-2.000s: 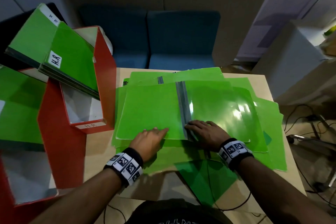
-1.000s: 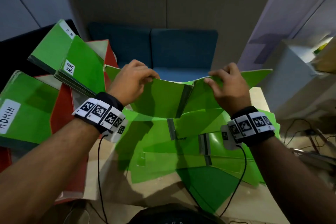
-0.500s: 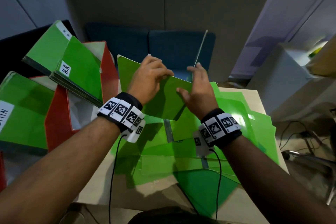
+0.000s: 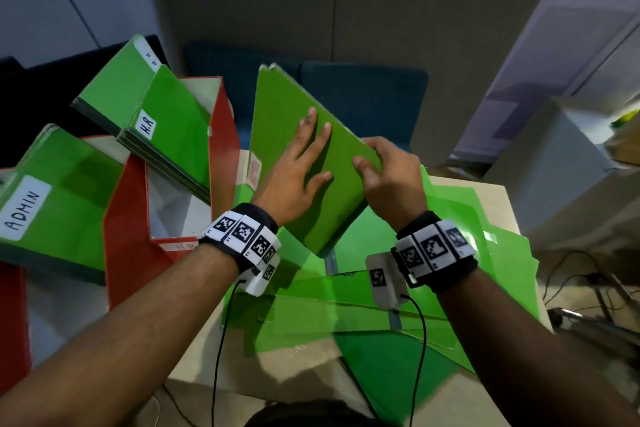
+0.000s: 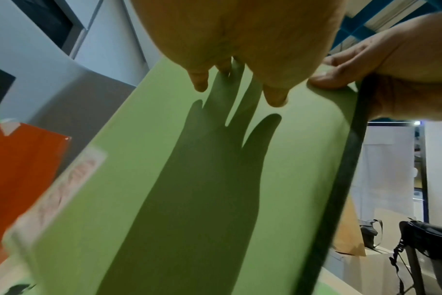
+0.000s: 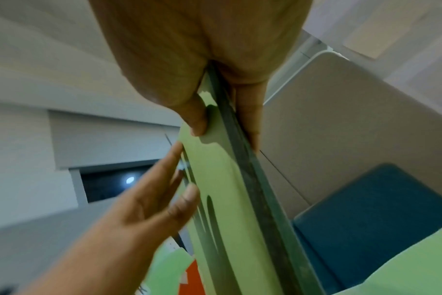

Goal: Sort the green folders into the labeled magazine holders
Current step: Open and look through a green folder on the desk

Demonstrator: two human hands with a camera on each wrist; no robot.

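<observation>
A closed green folder [image 4: 277, 128] is held up tilted above the table, its white label [image 4: 254, 172] at its left edge. My right hand [image 4: 388, 177] pinches the folder [image 6: 222, 179] at its dark spine edge, thumb in front and fingers behind. My left hand [image 4: 298, 166] lies flat with straight fingers on the folder's face [image 5: 164, 179]. To the left stands a red holder [image 4: 221, 135] marked HR with HR folders [image 4: 162, 128] leaning out. Nearer left is another red holder [image 4: 121, 232] with an ADMIN folder [image 4: 52, 198].
Several loose green folders [image 4: 450, 253] lie spread over the beige table [image 4: 498, 198]. Blue seats [image 4: 363, 97] stand behind the table. A grey box [image 4: 561, 163] and cables are at the right. Wrist cables hang from both arms.
The open folder was lifted off the pile, folded shut between both hands, and now stands tilted. My left hand moved from gripping its top edge to lying flat on its face.
</observation>
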